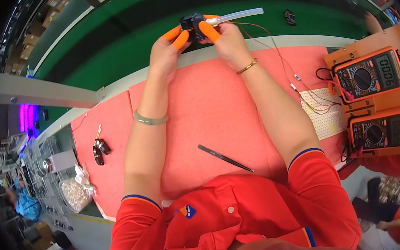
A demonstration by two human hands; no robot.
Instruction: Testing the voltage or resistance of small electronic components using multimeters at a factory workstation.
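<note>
Above the near edge of the green belt, both my hands hold a small black device (192, 24). My left hand (163, 55) grips its left side, with orange covers on the fingertips. My right hand (229, 43), also with orange finger covers, closes on its right side. A translucent whitish tube (241, 14) sticks out rightward by the right fingers; I cannot tell whether it is held or attached to the device. A thin red wire (262, 45) runs from near the right hand down toward the meters. The device's underside is hidden by my fingers.
A pink mat (207, 100) covers the bench, with black tweezers (225, 158) on it. Two orange multimeters (369, 78) and a perforated board (325, 120) stand right. Small black devices (99, 150) and a bag of small parts (74, 194) lie left. Another black piece (289, 17) rests on the green belt (123, 45).
</note>
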